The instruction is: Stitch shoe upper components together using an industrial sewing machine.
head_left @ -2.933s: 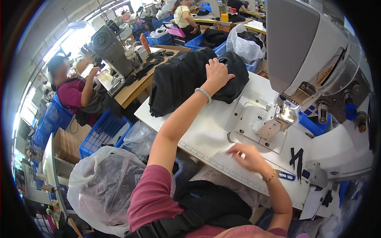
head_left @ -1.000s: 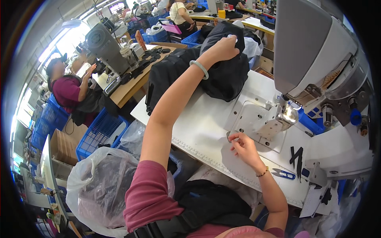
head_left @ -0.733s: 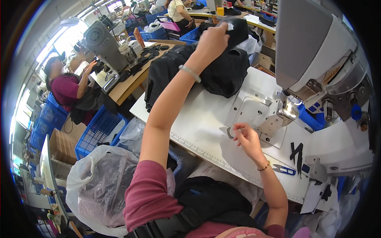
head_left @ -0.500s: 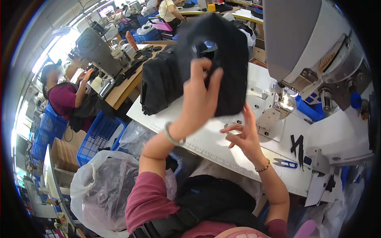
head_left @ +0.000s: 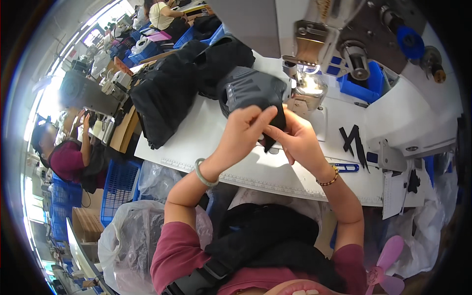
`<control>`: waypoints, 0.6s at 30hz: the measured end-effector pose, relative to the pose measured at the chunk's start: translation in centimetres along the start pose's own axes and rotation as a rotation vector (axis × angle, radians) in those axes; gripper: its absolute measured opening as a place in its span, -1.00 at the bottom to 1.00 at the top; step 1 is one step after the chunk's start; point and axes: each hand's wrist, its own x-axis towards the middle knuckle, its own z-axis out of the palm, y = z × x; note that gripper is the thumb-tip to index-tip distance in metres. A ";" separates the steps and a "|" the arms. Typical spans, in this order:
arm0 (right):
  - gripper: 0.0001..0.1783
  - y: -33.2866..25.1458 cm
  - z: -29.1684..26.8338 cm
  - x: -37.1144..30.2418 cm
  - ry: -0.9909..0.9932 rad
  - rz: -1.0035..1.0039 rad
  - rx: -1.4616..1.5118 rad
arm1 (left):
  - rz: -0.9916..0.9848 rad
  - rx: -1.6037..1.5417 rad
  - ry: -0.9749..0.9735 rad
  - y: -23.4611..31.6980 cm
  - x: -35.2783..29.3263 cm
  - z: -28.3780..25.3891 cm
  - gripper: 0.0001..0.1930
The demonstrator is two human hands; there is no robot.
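A black sewn fabric piece with a dark grey patterned panel lies at the left of the sewing machine's lit needle area. My left hand pinches its near edge with thumb and forefinger. My right hand is closed on the same edge, close beside the left, and the fingers partly hide the fabric there. A dark pointed corner hangs below the fingertips. More black fabric pieces are heaped on the white table, left of the held one.
The machine head overhangs the far right. Black strips, blue-handled thread snips and a blue bin are to the right. Below the table's left side are a plastic bag and blue basket. A co-worker sits at far left.
The fabric piece, raised in my left hand before, has come down beside the needle area. My right hand, open with fingers apart earlier, now grips its edge too. The view has shifted.
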 end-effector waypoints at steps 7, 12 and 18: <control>-0.81 0.3 -2.5 -0.6 0.034 0.165 0.381 | 0.173 -0.002 0.273 0.3 3.9 2.2 -0.62; -0.82 -0.2 -1.5 -0.6 0.292 -0.095 0.177 | 0.183 -0.041 0.163 0.8 7.1 3.1 -0.72; -0.83 0.0 -1.6 0.2 0.399 -0.170 0.143 | 0.127 -0.246 -0.082 -0.1 10.0 2.4 -0.75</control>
